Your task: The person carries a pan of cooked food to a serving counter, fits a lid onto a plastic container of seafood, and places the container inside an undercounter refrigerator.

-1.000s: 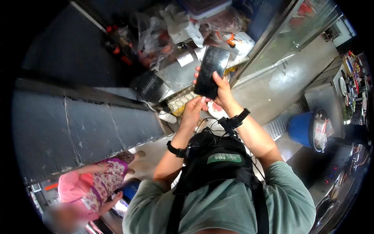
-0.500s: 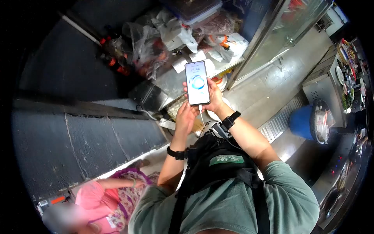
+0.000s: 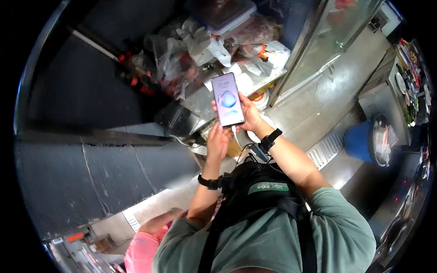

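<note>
The lit smartphone (image 3: 226, 101) sits slightly lower than before, clasped in the fingers of the right hand (image 3: 249, 115), charging cable (image 3: 234, 129) apparently connected, phone not yet released, the left hand's (image 3: 218, 143) pinch unclear

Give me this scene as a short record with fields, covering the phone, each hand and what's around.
Phone: screen lit, white cable at its lower edge
Right hand: holding the phone from its right side
Left hand: at the phone's lower end
Beyond the phone: clear plastic bags
Off to the right: blue bin
</note>
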### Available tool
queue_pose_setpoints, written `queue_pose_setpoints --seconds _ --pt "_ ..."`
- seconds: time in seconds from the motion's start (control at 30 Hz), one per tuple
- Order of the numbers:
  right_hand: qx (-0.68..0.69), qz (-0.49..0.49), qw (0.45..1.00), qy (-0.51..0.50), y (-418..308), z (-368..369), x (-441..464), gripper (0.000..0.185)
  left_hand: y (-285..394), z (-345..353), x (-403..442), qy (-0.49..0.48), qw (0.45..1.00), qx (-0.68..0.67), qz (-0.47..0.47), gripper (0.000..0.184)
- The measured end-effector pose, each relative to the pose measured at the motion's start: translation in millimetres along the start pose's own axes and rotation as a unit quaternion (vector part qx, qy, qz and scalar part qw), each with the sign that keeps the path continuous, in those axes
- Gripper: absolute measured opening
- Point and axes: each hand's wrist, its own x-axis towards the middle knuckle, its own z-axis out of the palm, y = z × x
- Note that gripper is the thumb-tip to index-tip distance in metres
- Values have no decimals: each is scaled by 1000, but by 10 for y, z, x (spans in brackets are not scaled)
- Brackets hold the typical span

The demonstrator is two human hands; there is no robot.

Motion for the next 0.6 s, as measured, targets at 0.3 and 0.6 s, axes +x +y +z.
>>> queue_pose_setpoints --seconds 0.3,0.6 --pt "-328 -36 910 250 -859 -942 -1248 89 -424 -1670 623 122 863 487 57 30" --pt "-285 -111 861 407 -1257 -1442 -3833 83 -413 -2796 1350 189 969 158 10 47"
